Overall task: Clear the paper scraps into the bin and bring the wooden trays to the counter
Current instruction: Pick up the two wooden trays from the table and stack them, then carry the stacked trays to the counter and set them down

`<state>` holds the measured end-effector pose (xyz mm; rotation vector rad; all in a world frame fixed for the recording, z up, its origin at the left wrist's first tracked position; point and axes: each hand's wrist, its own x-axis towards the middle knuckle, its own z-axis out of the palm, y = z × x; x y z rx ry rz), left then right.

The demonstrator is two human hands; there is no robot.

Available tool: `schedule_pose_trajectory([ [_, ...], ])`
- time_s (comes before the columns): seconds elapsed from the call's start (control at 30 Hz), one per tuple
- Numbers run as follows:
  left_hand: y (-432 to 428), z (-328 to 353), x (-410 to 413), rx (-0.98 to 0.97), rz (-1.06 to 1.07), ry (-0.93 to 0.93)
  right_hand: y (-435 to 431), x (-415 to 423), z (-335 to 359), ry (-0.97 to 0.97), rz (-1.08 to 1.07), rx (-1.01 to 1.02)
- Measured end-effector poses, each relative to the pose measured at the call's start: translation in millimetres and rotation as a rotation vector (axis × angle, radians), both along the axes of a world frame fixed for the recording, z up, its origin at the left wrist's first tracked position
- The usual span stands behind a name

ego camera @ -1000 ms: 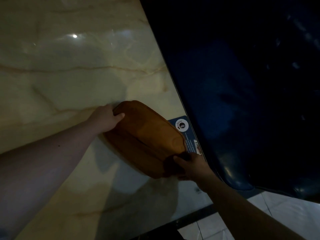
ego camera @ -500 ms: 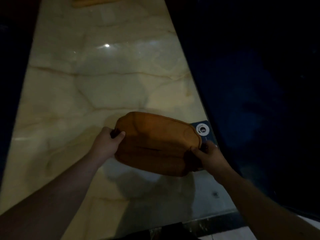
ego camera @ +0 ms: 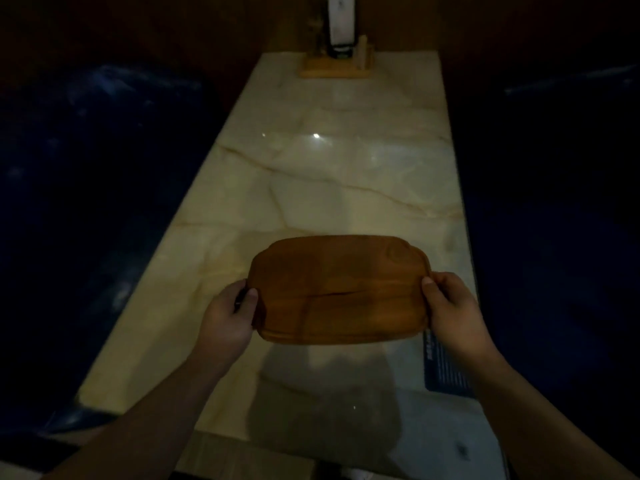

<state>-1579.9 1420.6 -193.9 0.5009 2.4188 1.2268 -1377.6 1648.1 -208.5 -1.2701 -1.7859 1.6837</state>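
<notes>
I hold brown wooden trays [ego camera: 341,289] level above the near part of a pale marble table [ego camera: 332,181]. They look stacked, though the dim light hides how many there are. My left hand [ego camera: 230,315] grips the left end, thumb on top. My right hand [ego camera: 450,306] grips the right end the same way. The stack casts a shadow on the marble just below it. No paper scraps or bin show in this view.
A wooden holder [ego camera: 334,65] with a white dispenser stands at the table's far end. Dark blue padded seats [ego camera: 86,202] flank the table on both sides. A dark blue card [ego camera: 445,368] lies near the table's right edge, beside my right wrist.
The view has swung round along the table's length. The trays have turned from tilted to level and square in front of me, both hands still gripping their ends.
</notes>
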Motion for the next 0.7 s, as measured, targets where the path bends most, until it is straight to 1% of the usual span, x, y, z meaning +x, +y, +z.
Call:
schedule_pose_trajectory([
  [0.1,-41.2,24.2,9.3,0.098,0.076,0.064,-25.0,-16.1,18.8,0.019,0.081,0.093],
  [0.23,-119.5,57.8,23.0,0.177,0.26,0.089,-81.9,-43.1,44.4,0.07,0.245,0.159],
  [0.43,-266.6,91.9,47.1,0.22,0.506,0.198,-209.2,-84.3,88.9,0.222,0.485,0.094],
  [0.6,-398.3,117.6,83.0,0.311,0.714,0.186,-326.6,-104.6,113.7,0.255,0.685,0.102],
  [0.7,-473.4,135.5,112.1,0.344,0.811,0.228,-402.3,-115.6,125.1,0.271,0.797,0.07],
])
